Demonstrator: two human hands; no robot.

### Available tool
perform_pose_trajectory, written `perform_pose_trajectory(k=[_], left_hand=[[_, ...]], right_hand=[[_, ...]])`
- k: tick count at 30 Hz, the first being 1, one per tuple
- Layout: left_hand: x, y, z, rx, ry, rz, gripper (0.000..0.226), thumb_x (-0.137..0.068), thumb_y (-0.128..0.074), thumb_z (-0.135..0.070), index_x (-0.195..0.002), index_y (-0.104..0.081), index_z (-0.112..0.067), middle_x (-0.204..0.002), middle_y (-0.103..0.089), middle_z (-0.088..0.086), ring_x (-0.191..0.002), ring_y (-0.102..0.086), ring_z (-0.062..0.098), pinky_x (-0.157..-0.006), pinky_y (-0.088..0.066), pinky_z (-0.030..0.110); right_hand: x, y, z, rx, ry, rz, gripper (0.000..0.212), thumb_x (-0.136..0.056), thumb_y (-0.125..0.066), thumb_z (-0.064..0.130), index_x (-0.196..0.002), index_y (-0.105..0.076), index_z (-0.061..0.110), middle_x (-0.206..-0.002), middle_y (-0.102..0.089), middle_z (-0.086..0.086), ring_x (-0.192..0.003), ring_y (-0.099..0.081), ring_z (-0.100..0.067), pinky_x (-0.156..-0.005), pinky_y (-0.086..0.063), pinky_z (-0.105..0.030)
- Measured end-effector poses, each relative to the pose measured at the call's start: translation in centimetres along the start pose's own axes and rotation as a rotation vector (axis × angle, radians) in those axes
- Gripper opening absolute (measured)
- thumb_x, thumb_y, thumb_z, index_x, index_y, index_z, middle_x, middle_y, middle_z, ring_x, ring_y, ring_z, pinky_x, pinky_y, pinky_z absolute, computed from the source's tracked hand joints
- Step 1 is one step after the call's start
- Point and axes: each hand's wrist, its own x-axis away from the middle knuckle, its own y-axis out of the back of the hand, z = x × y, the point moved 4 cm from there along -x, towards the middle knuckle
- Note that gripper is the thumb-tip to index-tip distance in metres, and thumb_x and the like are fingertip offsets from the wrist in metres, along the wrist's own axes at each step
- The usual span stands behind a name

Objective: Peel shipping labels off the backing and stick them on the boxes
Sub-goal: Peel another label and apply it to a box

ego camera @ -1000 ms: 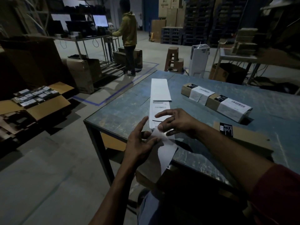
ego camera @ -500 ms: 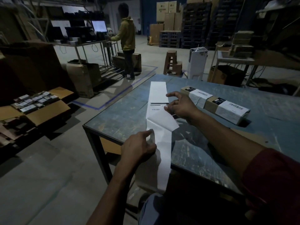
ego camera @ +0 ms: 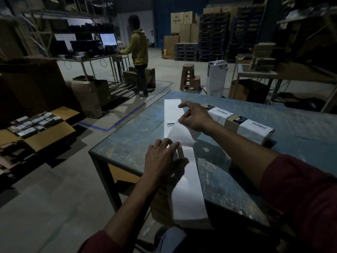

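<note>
1. the backing strip (ego camera: 184, 172) is long, white and glossy; it runs from the far part of the table (ego camera: 127, 141) toward me and hangs over the near edge.
2. a label (ego camera: 179, 133) is half lifted off the strip: its near part curls up and back, white underside showing, while its far part lies flat with a dark barcode bar visible.
3. my right hand (ego camera: 196, 119) pinches the lifted edge of the label between thumb and curled fingers; the index finger sticks out toward the far end of the strip.
4. my left hand (ego camera: 161, 157) lies on the strip just near of the peel line, fingers straight and pressing it flat to the table; nothing gripped.
5. two boxes (ego camera: 238, 125), brown card, lie end to end just right of my right hand, each with a white label already wrapped over it. the print is too small to read.
6. my right forearm crosses the table in front of the nearer box.
7. off the table: an open carton (ego camera: 36, 128) of small packs on the floor at left, a person in a yellow hoodie (ego camera: 138, 52) at a lit screen, a stool (ego camera: 188, 77).
8. light is dim; the strip's far end is plain white.
</note>
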Motion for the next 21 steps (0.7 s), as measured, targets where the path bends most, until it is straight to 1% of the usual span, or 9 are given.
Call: perform_pose_trajectory(k=[2, 3, 5, 9, 12, 15, 16, 19, 21], left_hand=[[0.4, -0.7, 0.2, 0.008, 0.016, 0.006, 0.063, -0.095, -0.046, -0.074, -0.143, -0.053, -0.035, -0.147, -0.053, -0.002, -0.128, -0.047, 0.025, -0.099, -0.038, 0.038], [0.7, -0.7, 0.3, 0.028, 0.035, -0.004, 0.058, -0.096, -0.041, -0.075, -0.133, -0.060, -0.035, -0.144, -0.057, -0.004, -0.126, -0.048, 0.024, -0.098, -0.038, 0.040], [0.9, -0.7, 0.3, 0.038, 0.051, 0.006, 0.054, -0.097, -0.035, -0.074, -0.117, -0.066, -0.035, -0.138, -0.062, -0.006, -0.124, -0.051, 0.024, -0.097, -0.038, 0.042], [0.8, -0.6, 0.3, 0.015, 0.027, 0.005, 0.050, -0.097, -0.040, -0.070, -0.105, -0.070, -0.031, -0.132, -0.064, -0.007, -0.121, -0.051, 0.024, -0.095, -0.038, 0.041], [0.5, -1.0, 0.9, 0.023, 0.017, -0.005, 0.051, -0.094, -0.040, -0.074, -0.099, -0.069, -0.032, -0.127, -0.065, -0.010, -0.118, -0.050, 0.023, -0.091, -0.037, 0.041], [-0.2, -1.1, 1.3, 0.074, 0.012, 0.027, 0.051, -0.092, -0.044, -0.076, -0.099, -0.070, -0.032, -0.118, -0.065, -0.008, -0.115, -0.051, 0.023, -0.090, -0.035, 0.040], [-0.7, -1.0, 1.5, 0.113, 0.021, 0.031, 0.052, -0.092, -0.047, -0.076, -0.104, -0.071, -0.032, -0.115, -0.065, -0.006, -0.114, -0.052, 0.023, -0.090, -0.035, 0.040], [-2.5, -0.7, 2.1, 0.204, 0.055, 0.032, 0.058, -0.092, -0.048, -0.076, -0.121, -0.069, -0.030, -0.112, -0.070, -0.003, -0.114, -0.056, 0.025, -0.093, -0.040, 0.042], [-3.8, -0.8, 2.3, 0.179, 0.074, 0.073, 0.059, -0.093, -0.047, -0.076, -0.119, -0.068, -0.028, -0.111, -0.071, 0.001, -0.113, -0.057, 0.029, -0.093, -0.044, 0.044]], right_hand=[[-0.3, 0.1, -0.1, 0.022, -0.004, -0.006, 0.062, -0.086, -0.083, 0.010, -0.141, -0.058, 0.026, -0.097, -0.075, 0.000, -0.089, -0.071, -0.013, -0.087, -0.060, -0.036], [-0.5, 0.2, -0.2, 0.032, -0.008, -0.011, 0.063, -0.086, -0.083, 0.009, -0.141, -0.058, 0.025, -0.100, -0.076, -0.002, -0.090, -0.071, -0.014, -0.089, -0.060, -0.037], [-0.9, 0.8, -0.4, 0.045, -0.013, -0.042, 0.064, -0.085, -0.084, 0.007, -0.141, -0.059, 0.024, -0.105, -0.077, -0.004, -0.091, -0.072, -0.016, -0.091, -0.060, -0.038], [-1.9, 2.7, -0.6, 0.035, -0.010, -0.157, 0.061, -0.081, -0.085, 0.009, -0.135, -0.062, 0.026, -0.098, -0.077, -0.001, -0.090, -0.072, -0.015, -0.090, -0.061, -0.039], [-2.4, 4.3, -0.5, 0.071, 0.014, -0.212, 0.059, -0.083, -0.082, 0.013, -0.136, -0.061, 0.029, -0.107, -0.076, -0.002, -0.095, -0.071, -0.018, -0.089, -0.060, -0.037], [-2.8, 5.7, -0.2, 0.090, 0.037, -0.276, 0.056, -0.084, -0.079, 0.017, -0.134, -0.061, 0.032, -0.121, -0.072, -0.002, -0.101, -0.070, -0.021, -0.090, -0.059, -0.038], [-2.9, 5.9, -0.1, 0.090, 0.043, -0.276, 0.055, -0.084, -0.079, 0.016, -0.134, -0.061, 0.031, -0.121, -0.072, -0.002, -0.103, -0.070, -0.021, -0.092, -0.059, -0.039], [-2.8, 6.0, 0.1, 0.079, 0.054, -0.272, 0.054, -0.086, -0.079, 0.013, -0.135, -0.062, 0.028, -0.110, -0.069, 0.003, -0.100, -0.068, -0.018, -0.094, -0.059, -0.041], [-2.7, 6.0, 0.1, 0.073, 0.071, -0.294, 0.054, -0.086, -0.080, 0.012, -0.135, -0.062, 0.027, -0.112, -0.071, 0.000, -0.100, -0.068, -0.017, -0.093, -0.059, -0.040]])
